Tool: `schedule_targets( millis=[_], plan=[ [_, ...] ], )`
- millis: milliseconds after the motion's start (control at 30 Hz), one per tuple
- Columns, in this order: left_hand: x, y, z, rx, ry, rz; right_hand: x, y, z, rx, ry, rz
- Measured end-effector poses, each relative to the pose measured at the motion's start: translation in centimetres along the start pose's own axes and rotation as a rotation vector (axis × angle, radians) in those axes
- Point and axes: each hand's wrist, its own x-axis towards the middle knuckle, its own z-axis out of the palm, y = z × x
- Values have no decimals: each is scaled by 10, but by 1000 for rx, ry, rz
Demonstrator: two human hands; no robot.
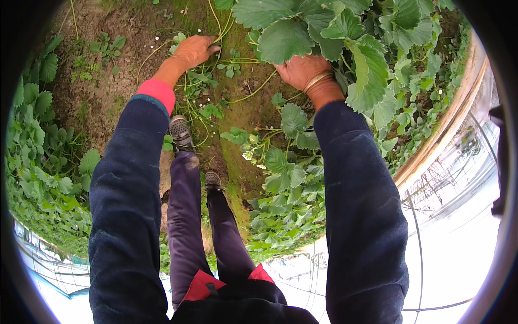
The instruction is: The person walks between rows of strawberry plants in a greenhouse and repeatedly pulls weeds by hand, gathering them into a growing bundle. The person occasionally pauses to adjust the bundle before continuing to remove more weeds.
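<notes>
My left hand (194, 52) is over the soil at the upper middle, with thumb and forefinger pinched around thin green strawberry runners (226, 30). My right hand (303, 71) reaches in under the broad leaves of a strawberry plant (285, 38); its fingertips are hidden by foliage, so what they touch does not show. A band circles the right wrist. Between the hands, a long runner (259, 90) crosses the mossy side of the bed. Below the right hand, white blossoms (247, 155) hang from another strawberry plant (294, 119).
Strawberry rows (44, 174) line the left side, and more plants (408, 81) fill the right. Bare soil (97, 89) with small weeds (108, 46) lies between. My clogs (181, 131) stand in the furrow. Pale plastic sheeting and curved hoops (419, 247) are at the lower right.
</notes>
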Motion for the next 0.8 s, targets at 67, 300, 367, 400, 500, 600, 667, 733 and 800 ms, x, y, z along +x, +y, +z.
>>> schedule_targets(
  millis=[67,300,367,400,500,600,667,733,800],
  plan=[
    [-17,-1,0,-161,41,45,1,-2,-6,42,-77,65],
    [-161,-82,-91,-545,973,-371,5,-5,-8,52,-214,129],
    [-198,-118,-124,351,1183,-356,3,-5,-6,53,-185,150],
    [-206,-130,-126,422,1174,-305,3,-4,-5,11,-155,131],
    [-197,-143,-93,338,918,-351,0,-5,-1,72,-66,132],
    [-147,-120,-2,79,716,-276,-2,-3,2,10,-81,134],
    [-116,-97,64,-233,508,-462,-2,-2,4,38,-80,122],
    [-95,-77,119,-250,393,-527,-2,-1,4,62,47,42],
    [-84,-63,157,-327,253,-630,0,-1,2,61,31,38]
  ],
)
